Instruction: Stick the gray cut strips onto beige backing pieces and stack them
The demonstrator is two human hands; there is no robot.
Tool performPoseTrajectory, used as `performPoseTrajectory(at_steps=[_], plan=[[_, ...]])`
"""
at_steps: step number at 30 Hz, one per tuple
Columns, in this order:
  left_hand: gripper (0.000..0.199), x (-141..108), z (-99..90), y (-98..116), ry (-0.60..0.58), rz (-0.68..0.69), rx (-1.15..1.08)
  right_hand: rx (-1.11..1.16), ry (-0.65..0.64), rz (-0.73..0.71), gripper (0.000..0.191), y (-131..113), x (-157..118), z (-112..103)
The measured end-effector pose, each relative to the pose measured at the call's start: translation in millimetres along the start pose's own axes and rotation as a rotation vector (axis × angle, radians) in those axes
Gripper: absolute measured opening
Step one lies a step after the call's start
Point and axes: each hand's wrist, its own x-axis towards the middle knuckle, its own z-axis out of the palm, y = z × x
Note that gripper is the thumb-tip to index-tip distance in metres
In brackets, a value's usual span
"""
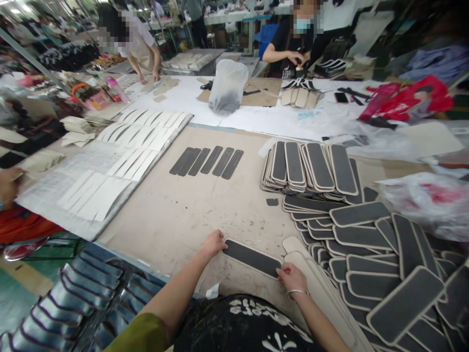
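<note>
A long dark grey panel with a beige rim and rounded corners (pixel 252 256) lies slantwise in front of me, on or just above the beige table top. My left hand (pixel 214 244) pinches its left end between thumb and fingers. At the opposite end, my right hand (pixel 293 277), with a bracelet at the wrist, grips the near right corner. Beside that hand, a stack of plain beige panels (pixel 318 288) runs toward my body. Farther right spreads a loose heap of similar grey panels (pixel 361 234).
Neat stacks of rimmed panels (pixel 318 168) stand behind the heap. Several narrow dark strips (pixel 212 161) lie mid-table. White pieces (pixel 93 195) cover a board at left. A plastic bag (pixel 227 88) stands farther back, where two people work across the table. Glossy dark pieces (pixel 62 298) sit low at left.
</note>
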Motion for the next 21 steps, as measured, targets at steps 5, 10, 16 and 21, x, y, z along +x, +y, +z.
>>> performPoseTrajectory(at_steps=[5, 10, 16, 21], plan=[[0.036, -0.2, -4.2, 0.9, 0.004, 0.009, 0.06, 0.001, -0.032, -0.018, 0.017, -3.3, -0.7, -1.7], [0.032, 1.2, -4.5, 0.3, 0.015, 0.015, 0.109, 0.003, -0.046, -0.023, 0.018, -3.6, -1.3, -2.3], [0.026, 2.1, -2.4, -1.8, 0.01, 0.042, 0.139, -0.017, -0.034, -0.015, 0.017, -2.6, -0.7, -0.9], [0.023, 0.5, -3.7, 1.1, 0.012, 0.047, 0.156, -0.036, -0.029, -0.031, 0.016, -0.7, 0.3, 0.0]])
